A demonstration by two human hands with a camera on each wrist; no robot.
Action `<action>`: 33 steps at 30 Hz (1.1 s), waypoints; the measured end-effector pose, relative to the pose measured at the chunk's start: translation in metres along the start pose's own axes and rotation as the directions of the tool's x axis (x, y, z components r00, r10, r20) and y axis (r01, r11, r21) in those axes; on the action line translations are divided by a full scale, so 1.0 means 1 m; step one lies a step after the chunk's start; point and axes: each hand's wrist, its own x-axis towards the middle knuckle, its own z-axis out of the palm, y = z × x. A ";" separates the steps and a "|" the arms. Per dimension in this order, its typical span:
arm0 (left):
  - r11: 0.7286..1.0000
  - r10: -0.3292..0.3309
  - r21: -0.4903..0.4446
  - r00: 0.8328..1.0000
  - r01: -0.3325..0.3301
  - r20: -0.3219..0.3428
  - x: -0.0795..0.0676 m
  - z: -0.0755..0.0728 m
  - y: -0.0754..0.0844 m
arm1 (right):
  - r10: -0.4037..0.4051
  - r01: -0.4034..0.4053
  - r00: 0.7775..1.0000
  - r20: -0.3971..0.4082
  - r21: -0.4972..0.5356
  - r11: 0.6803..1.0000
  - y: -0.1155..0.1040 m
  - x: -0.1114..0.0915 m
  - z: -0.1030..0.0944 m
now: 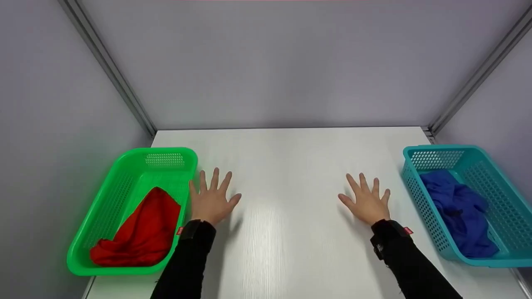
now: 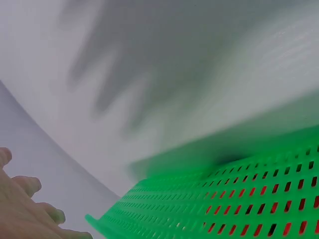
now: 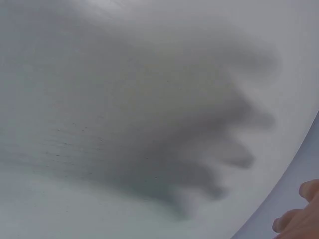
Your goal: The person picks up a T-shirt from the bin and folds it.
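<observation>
— Largest first. How many walls?
— Three, all pale grey: back wall [image 1: 286, 62], left wall [image 1: 41, 104], right wall [image 1: 496, 99]. Next, one white table [image 1: 286, 199]. Along the corners, two grey metal strips: left strip [image 1: 110, 66], right strip [image 1: 487, 66].
— And baskets?
— Two, both with slotted sides. At the left edge of the table, green basket [image 1: 116, 271]; at the right edge, teal basket [image 1: 424, 203].
— Sleeves?
— Two, both black: left sleeve [image 1: 184, 265], right up against the green rim in the head view; right sleeve [image 1: 413, 265], apart from the teal one.
— Cloths?
— Two, one per basket. In the green, toward the near end, crumpled red cloth [image 1: 143, 232], glimpsed through the slots in the left wrist view too. In the teal, along its left side, bunched blue cloth [image 1: 463, 203].
— Hands?
— Two, backs upward, well apart. Just beside the green basket, left hand [image 1: 211, 203]. Nearest the teal basket, with bare table between, right hand [image 1: 368, 203]. In the right wrist view, one five-pointed shadow [image 3: 164, 149].
— Fingers [image 1: 215, 178]?
— Five on each, thumbs counted, ten altogether. Spread wide, fairly straight, on both. In the wrist views, four tips on the left, two on the right.
— Smallest?
— Two red tags, one per cuff: left tag [image 1: 179, 231], right tag [image 1: 408, 230].
</observation>
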 end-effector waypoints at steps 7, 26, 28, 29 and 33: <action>0.999 -0.034 -0.041 0.999 0.034 0.008 -0.004 -0.023 -0.014 | -0.021 0.021 1.000 0.008 -0.003 1.000 0.005 -0.012 -0.001; 0.882 -0.307 -0.178 0.818 0.437 0.487 -0.068 -0.057 -0.139 | -0.075 0.076 0.996 0.048 -0.021 0.997 0.035 -0.069 0.011; 0.870 -0.311 -0.176 0.790 0.460 0.528 -0.072 -0.055 -0.146 | -0.072 0.074 0.995 0.063 -0.025 0.997 0.037 -0.074 0.013; 0.866 -0.314 -0.173 0.780 0.469 0.541 -0.074 -0.055 -0.149 | -0.068 0.071 0.995 0.073 -0.030 0.997 0.039 -0.077 0.013; 0.868 -0.323 -0.156 0.774 0.472 0.544 -0.076 -0.054 -0.153 | -0.050 0.055 0.993 0.107 -0.047 0.997 0.044 -0.088 0.016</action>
